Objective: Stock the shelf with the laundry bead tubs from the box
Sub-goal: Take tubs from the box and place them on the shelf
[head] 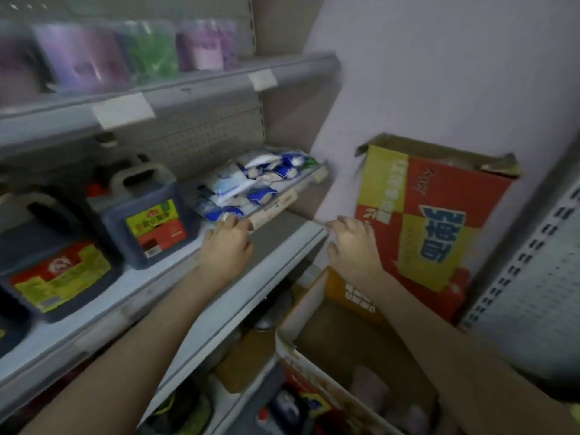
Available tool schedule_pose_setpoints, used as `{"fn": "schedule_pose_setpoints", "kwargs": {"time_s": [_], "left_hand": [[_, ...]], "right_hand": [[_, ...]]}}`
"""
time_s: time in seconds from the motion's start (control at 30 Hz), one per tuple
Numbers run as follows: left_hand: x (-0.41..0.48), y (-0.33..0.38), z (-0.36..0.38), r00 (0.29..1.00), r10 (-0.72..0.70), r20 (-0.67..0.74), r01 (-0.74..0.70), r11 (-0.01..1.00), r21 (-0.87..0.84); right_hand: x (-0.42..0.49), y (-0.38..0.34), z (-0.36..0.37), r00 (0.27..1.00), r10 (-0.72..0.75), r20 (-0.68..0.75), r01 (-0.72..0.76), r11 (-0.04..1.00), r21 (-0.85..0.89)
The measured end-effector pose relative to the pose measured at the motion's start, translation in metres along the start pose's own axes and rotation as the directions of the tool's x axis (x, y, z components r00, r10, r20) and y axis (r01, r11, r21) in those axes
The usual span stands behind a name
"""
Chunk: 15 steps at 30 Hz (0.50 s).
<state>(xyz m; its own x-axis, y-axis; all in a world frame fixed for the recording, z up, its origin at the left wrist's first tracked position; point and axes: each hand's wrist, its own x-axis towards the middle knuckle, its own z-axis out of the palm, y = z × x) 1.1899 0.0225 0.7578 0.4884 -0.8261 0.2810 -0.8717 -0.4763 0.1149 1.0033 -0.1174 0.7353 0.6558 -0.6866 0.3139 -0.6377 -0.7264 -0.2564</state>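
Blurred purple tubs (78, 58) and a green tub (153, 51) of laundry beads stand in a row on the top shelf (201, 86). The open cardboard box (351, 343) sits low at the right, with pale rounded shapes (373, 387) dimly visible at its bottom. My left hand (227, 238) reaches over the middle shelf (282, 243), fingers bent loosely and holding nothing, next to the blue-and-white packets. My right hand (354, 246) hovers past the shelf's right end with relaxed, empty fingers, in front of a red-and-yellow carton.
Dark jugs (150, 221) with handles fill the middle shelf's left part. Blue-and-white packets (251, 183) lie on a small raised shelf behind my left hand. A tall red-and-yellow carton (433, 233) leans against the wall. A perforated panel (533, 293) stands at far right. Goods crowd the lower shelves.
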Motion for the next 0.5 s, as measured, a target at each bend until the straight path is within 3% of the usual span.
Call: {"fn": "schedule_pose_setpoints", "kwargs": {"time_s": [0.2,0.5], "left_hand": [[0.023,0.052,0.082,0.960,0.214,0.182,-0.215,0.977,-0.013],[0.032,0.123,0.206,0.796,0.486,0.362,-0.463,0.873,-0.154]], "right_hand": [[-0.034,0.074,0.034,0.958,0.277,0.078,-0.276,0.961,-0.034],[-0.094,0.167,0.098,0.792,0.579,0.195,-0.579,0.813,-0.058]]}}
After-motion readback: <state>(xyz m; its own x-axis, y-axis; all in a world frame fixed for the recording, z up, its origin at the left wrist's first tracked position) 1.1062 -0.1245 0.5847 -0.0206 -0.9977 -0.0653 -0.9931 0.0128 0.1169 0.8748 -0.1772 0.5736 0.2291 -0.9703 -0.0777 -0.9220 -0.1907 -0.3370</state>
